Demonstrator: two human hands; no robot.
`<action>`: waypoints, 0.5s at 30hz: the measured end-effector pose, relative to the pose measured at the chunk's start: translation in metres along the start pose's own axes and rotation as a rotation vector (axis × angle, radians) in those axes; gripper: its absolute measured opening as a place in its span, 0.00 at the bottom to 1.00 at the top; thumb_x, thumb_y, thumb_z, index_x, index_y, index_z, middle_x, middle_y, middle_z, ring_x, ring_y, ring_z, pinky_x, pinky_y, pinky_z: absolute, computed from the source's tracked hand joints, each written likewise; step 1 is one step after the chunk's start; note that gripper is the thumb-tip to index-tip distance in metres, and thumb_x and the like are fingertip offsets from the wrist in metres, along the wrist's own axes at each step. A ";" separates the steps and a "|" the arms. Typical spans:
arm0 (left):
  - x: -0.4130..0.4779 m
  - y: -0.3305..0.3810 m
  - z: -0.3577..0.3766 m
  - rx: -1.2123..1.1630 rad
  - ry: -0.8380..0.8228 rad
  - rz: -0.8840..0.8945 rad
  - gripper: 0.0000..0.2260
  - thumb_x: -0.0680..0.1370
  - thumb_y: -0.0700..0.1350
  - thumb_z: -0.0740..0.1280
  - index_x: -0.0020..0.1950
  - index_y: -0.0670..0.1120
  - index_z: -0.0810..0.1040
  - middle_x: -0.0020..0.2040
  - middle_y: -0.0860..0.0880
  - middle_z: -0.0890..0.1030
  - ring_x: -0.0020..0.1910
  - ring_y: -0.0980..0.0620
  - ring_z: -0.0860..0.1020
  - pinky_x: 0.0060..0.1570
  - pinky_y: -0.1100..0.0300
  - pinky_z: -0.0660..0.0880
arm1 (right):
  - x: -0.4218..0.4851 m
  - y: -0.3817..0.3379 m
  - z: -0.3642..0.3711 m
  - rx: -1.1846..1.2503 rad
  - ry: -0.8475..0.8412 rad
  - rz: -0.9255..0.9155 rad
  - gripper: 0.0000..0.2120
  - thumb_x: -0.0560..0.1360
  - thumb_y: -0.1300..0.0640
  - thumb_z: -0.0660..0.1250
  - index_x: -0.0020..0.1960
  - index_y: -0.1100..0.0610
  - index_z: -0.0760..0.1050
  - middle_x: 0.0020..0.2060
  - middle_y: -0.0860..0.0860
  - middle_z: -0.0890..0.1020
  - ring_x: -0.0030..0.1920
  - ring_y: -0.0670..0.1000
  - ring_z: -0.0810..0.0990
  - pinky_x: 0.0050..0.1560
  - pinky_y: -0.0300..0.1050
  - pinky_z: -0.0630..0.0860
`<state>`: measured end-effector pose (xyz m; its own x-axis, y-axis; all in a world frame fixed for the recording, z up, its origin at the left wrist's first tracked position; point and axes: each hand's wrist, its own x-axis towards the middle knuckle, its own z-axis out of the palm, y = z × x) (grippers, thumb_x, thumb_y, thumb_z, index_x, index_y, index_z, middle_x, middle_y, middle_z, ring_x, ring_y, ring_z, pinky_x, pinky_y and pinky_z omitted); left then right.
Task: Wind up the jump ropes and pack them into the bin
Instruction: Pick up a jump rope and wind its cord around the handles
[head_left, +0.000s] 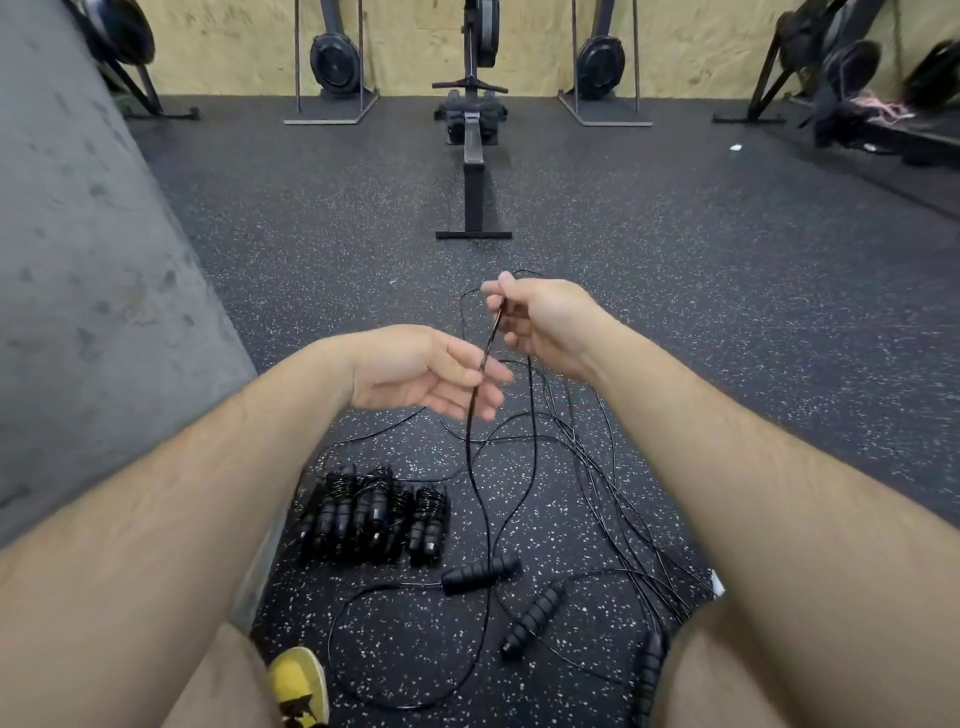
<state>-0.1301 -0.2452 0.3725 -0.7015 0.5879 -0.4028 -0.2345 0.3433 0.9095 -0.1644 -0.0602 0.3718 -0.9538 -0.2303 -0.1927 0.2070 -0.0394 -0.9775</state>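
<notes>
My right hand (545, 322) pinches a thin black jump rope cord (488, 353) and holds it up above the floor. Just below and to the left, my left hand (431, 374) lies palm up with relaxed fingers, and the cord runs across its fingertips. From there the cord hangs down into a loose tangle of black cords (571, 457) on the floor. Three black ribbed handles (480, 571) lie loose near my legs. A row of wound-up jump ropes (374, 514) lies on the floor to the left. No bin is in view.
A grey concrete wall (93, 291) rises on the left. A rowing machine (475, 156) stands straight ahead on the speckled rubber floor, with more machines along the far plywood wall. My yellow shoe (298, 686) and bare knees are at the bottom.
</notes>
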 end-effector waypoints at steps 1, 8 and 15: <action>0.001 0.000 -0.001 -0.056 0.063 -0.004 0.17 0.81 0.32 0.58 0.68 0.38 0.75 0.59 0.42 0.84 0.59 0.45 0.83 0.60 0.52 0.79 | -0.001 -0.002 -0.002 -0.060 -0.006 -0.046 0.14 0.84 0.55 0.61 0.62 0.61 0.79 0.38 0.47 0.81 0.36 0.46 0.74 0.33 0.38 0.69; 0.022 0.002 -0.008 -0.369 0.377 0.035 0.22 0.84 0.57 0.59 0.62 0.39 0.78 0.53 0.44 0.85 0.50 0.47 0.84 0.49 0.53 0.80 | -0.020 0.007 -0.008 -0.640 -0.411 0.008 0.08 0.81 0.55 0.66 0.52 0.56 0.83 0.42 0.47 0.85 0.39 0.45 0.76 0.36 0.39 0.72; 0.023 0.005 0.002 0.027 0.558 0.190 0.08 0.84 0.39 0.62 0.59 0.44 0.80 0.41 0.49 0.83 0.34 0.53 0.78 0.37 0.60 0.74 | -0.021 0.003 -0.012 -0.574 -0.130 0.112 0.10 0.77 0.64 0.66 0.58 0.60 0.76 0.48 0.54 0.86 0.42 0.50 0.84 0.32 0.40 0.73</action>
<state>-0.1460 -0.2280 0.3678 -0.9793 0.1694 -0.1108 -0.0574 0.2926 0.9545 -0.1458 -0.0437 0.3715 -0.8911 -0.3209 -0.3209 0.1202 0.5150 -0.8487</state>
